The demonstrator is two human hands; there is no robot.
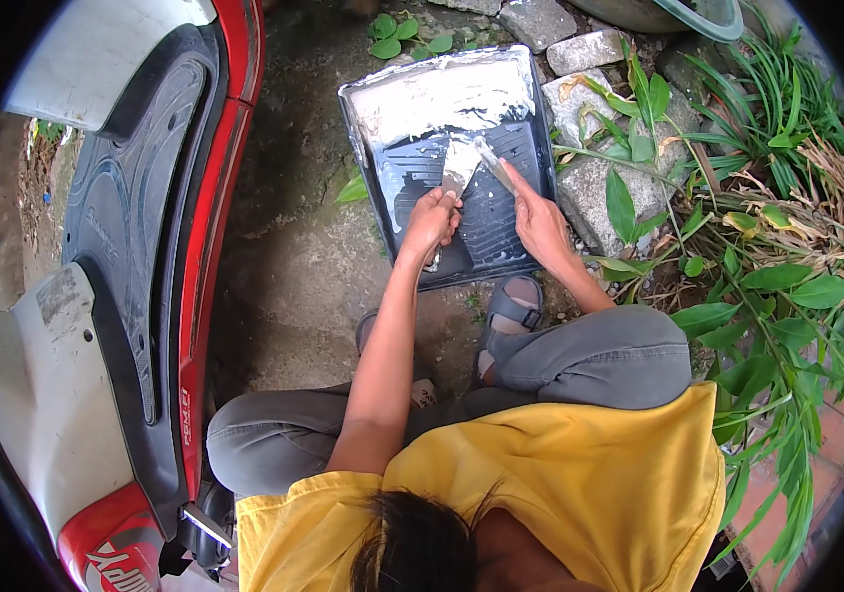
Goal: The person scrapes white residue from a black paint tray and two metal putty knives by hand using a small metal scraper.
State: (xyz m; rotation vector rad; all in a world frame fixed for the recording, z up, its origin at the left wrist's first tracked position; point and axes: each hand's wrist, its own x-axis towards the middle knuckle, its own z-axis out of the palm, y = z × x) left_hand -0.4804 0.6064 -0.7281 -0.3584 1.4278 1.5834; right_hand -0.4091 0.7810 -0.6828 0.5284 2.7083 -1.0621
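Note:
A black ribbed paint tray [506,237] lies on the ground in front of me, with thick white paste [432,97] filling its far end and smeared along its rim. My left hand [429,223] is closed round the handle of a putty knife [460,164], whose wide blade is coated in white. In my right hand [542,219] is a second, narrower scraper-like tool [495,162], seen nearly edge-on and smeared with white at its tip. Both blades meet or nearly meet over the middle of the tray; whether they touch I cannot tell.
A red and grey motor scooter [213,212] stands close on my left. Stones [588,51] and leafy plants [772,296] border the tray on the right. My sandalled foot [514,306] is just below the tray's near edge, on rough concrete [289,306].

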